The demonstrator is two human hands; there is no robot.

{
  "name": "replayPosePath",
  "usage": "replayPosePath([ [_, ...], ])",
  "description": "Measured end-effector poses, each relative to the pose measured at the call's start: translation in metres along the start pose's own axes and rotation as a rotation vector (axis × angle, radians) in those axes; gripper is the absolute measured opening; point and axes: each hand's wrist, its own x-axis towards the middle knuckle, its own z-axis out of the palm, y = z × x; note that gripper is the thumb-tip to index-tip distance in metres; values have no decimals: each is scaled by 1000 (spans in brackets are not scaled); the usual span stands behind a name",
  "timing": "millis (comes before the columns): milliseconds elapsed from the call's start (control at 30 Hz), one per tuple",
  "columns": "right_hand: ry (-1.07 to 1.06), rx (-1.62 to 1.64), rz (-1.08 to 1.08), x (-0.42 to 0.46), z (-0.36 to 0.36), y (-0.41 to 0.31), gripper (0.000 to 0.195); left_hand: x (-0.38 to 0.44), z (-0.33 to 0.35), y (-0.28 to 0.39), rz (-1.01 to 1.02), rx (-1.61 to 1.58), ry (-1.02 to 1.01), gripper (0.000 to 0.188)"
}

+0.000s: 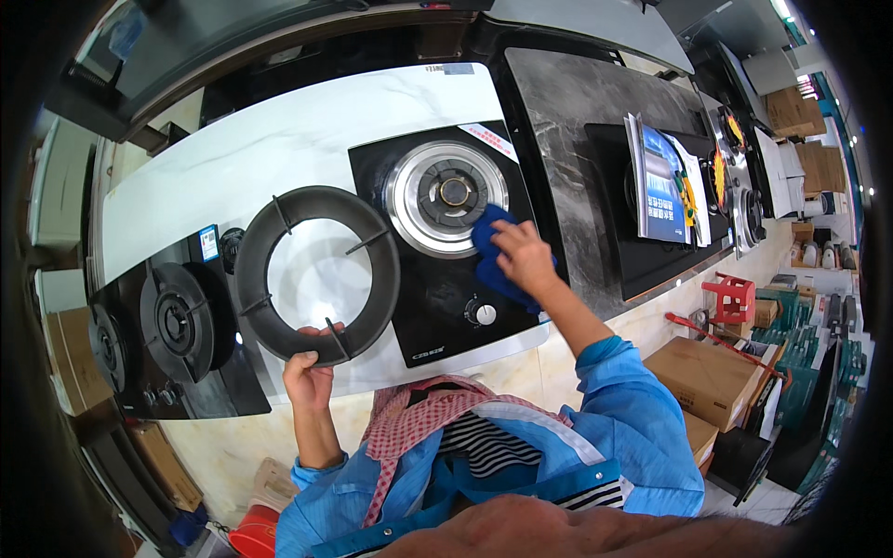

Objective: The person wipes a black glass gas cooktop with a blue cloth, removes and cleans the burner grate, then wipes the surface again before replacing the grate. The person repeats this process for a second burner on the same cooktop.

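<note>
My left hand grips the near rim of a black ring-shaped pan support, with its short prongs pointing up and inward. The ring is held over the white marble-pattern counter, left of a single-burner gas hob with a black top. Under my right hand is a dark blue cloth, pressed at the right edge of the steel burner bowl. The burner head sits uncovered in the bowl's middle. A silver control knob is near the hob's front.
At left stands a black two-burner hob. Rightward, a dark stone-pattern counter carries another black hob with brochures and yellow-green gloves on it. Cardboard boxes and a red stool are on the floor at right.
</note>
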Motion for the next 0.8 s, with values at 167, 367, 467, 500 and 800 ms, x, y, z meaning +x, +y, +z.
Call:
replayPosePath([
  [167,198,42,266,39,14,95,26,6,9,-3,-31,11,-51,45],
  [367,153,334,13,123,22,65,28,10,17,-8,-73,42,-71,44],
  [467,101,150,108,114,25,51,30,16,22,-15,-88,37,-84,43],
  [500,111,121,131,108,24,51,30,19,27,-17,-96,37,-91,43],
  [800,69,206,227,-5,-6,29,25,79,94,-67,-249,63,-252,35],
])
